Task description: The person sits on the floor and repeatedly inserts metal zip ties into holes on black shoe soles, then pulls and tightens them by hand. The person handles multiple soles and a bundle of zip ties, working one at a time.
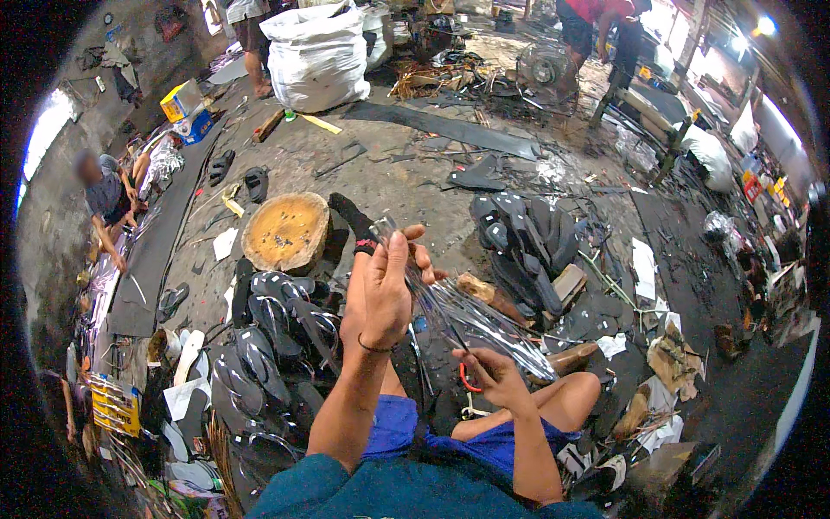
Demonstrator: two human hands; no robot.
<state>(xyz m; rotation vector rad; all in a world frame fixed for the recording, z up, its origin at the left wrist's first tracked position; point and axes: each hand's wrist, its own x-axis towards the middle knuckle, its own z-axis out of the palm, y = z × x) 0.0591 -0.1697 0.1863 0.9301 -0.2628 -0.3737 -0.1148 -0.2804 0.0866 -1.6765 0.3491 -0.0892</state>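
Note:
My left hand (pixel 389 285) is raised in the middle, thumb up, closed on thin dark and shiny strips (pixel 439 316) that run down toward the right. A small pale, clear-looking end shows at its thumb tip. Lower right, my right hand (pixel 494 381) is closed around scissors with a red loop handle (pixel 468 379); the blades are hard to make out. A bundle of silvery and black strips (pixel 501 333) lies just beyond the right hand. Past the left hand, a foot in a black sock (pixel 350 214) is stretched out.
Left of my legs lie piled black sandals (pixel 281 316); more dark sandals (pixel 523 242) are heaped ahead on the right. A round wooden block (pixel 285 232) holds small bits. A white sack (pixel 316 56) stands far back. One person (pixel 112 195) sits at left; others stand behind.

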